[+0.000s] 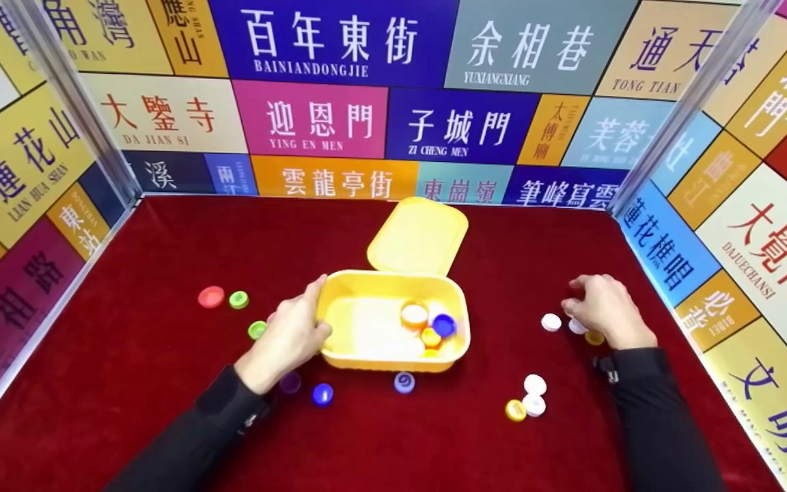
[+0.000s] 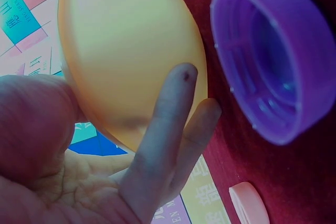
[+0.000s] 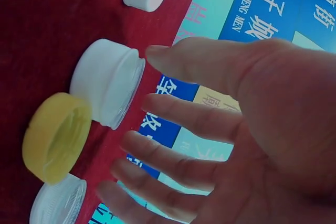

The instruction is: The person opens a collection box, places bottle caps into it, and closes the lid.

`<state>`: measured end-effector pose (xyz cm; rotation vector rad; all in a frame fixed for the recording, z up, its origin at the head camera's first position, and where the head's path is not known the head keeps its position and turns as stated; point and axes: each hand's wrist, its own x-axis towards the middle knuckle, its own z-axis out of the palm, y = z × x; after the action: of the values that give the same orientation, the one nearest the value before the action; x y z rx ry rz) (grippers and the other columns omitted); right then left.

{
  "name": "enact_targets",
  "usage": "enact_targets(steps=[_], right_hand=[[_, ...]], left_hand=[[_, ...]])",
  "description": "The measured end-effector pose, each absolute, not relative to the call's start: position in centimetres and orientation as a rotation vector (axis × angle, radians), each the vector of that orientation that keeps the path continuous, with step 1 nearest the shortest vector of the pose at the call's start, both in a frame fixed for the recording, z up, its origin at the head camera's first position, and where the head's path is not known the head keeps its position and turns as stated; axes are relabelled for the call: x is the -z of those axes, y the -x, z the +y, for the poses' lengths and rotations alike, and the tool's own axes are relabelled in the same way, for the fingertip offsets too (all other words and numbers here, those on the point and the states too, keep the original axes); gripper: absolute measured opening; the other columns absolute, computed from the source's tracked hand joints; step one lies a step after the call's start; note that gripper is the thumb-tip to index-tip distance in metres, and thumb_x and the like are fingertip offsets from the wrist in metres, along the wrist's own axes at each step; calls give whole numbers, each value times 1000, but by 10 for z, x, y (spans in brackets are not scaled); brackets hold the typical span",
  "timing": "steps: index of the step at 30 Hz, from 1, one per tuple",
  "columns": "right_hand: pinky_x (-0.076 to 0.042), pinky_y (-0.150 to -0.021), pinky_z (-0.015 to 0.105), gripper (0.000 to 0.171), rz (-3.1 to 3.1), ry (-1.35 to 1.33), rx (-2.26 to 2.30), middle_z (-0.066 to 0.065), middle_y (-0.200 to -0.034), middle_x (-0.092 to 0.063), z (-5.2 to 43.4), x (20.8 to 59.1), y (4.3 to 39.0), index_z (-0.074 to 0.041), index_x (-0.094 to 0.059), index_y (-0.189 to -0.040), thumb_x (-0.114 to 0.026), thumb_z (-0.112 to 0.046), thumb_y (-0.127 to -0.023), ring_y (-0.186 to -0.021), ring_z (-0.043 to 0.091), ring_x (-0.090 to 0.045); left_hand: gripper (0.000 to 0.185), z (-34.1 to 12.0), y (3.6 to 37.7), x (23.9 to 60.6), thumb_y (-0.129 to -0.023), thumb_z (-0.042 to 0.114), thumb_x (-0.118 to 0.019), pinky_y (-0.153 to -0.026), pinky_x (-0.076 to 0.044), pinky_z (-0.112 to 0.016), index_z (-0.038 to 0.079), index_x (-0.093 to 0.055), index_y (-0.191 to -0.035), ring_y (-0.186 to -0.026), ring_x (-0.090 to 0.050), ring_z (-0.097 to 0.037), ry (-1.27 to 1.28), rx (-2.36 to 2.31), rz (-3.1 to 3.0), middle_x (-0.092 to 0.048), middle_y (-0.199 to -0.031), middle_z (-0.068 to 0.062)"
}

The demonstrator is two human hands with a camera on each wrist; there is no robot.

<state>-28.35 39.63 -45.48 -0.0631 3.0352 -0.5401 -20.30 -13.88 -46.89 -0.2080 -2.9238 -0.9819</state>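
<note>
My left hand point(image 1: 289, 335) grips the left side of a yellow plastic container point(image 1: 393, 365), thumb at the rim. In the left wrist view, fingers lie along the container's outer wall point(image 2: 131, 35). Inside the container are an orange-and-white cap point(image 1: 414, 314), a blue cap point(image 1: 444, 324) and yellow caps point(image 1: 431, 337). At the right, my right hand point(image 1: 611, 311) hovers with bent fingers beside a white bottle cap point(image 3: 102, 77) and a yellow cap point(image 3: 34, 140). A gap shows between its fingertips and the white cap; nothing is held.
Behind the container lies its yellow lid point(image 1: 419, 236). Red point(image 1: 211, 296) and green caps point(image 1: 238, 299) lie left; purple point(image 1: 290, 383) and blue caps point(image 1: 322, 394) lie in front. White point(image 1: 535, 385) and yellow caps point(image 1: 516, 410) sit front right. Printed panels point(image 1: 318, 116) enclose the red cloth.
</note>
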Motion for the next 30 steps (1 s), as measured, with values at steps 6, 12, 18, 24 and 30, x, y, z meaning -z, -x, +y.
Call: enact_targets(steps=[6, 12, 18, 24, 30], right_hand=[[-54, -88, 52, 51, 2986, 21, 551, 39, -142, -68, 397, 454, 282, 9, -70, -149, -72, -21, -109, -109, 45, -66], [-55, -76, 43, 43, 2992, 86, 597, 33, -127, -76, 395, 455, 282, 9, -76, -141, -74, -14, -105, -91, 36, -71], [-61, -85, 50, 35, 3030, 142, 604, 33, -122, -82, 394, 458, 282, 9, -83, -129, -72, -7, -100, -101, 43, -73], [-59, -80, 44, 34, 3048, 165, 627, 30, -116, -83, 393, 458, 283, 8, -84, -128, -71, -7, -100, -89, 34, -75], [-54, -78, 43, 36, 3086, 196, 646, 25, -106, -84, 388, 456, 282, 7, -84, -125, -65, -5, -97, -72, 24, -73]], left_hand=[[86, -139, 203, 469, -99, 3, -70, -86, -63, -49, 1, -40, -180, -109, -75, -38, 205, 983, -2930, -69, -160, -29], [86, -139, 204, 469, -100, 4, -70, -84, -63, -45, 1, -39, -180, -103, -75, -36, 196, 982, -2935, -71, -158, -29], [86, -138, 205, 468, -101, 5, -71, -86, -63, -46, 2, -40, -180, -104, -74, -36, 192, 983, -2938, -71, -158, -29], [86, -139, 205, 468, -100, 5, -72, -88, -63, -48, 3, -40, -180, -105, -74, -36, 189, 981, -2936, -72, -157, -29], [87, -138, 206, 469, -100, 5, -72, -89, -63, -48, 4, -40, -180, -108, -74, -35, 166, 967, -2949, -72, -156, -29]])
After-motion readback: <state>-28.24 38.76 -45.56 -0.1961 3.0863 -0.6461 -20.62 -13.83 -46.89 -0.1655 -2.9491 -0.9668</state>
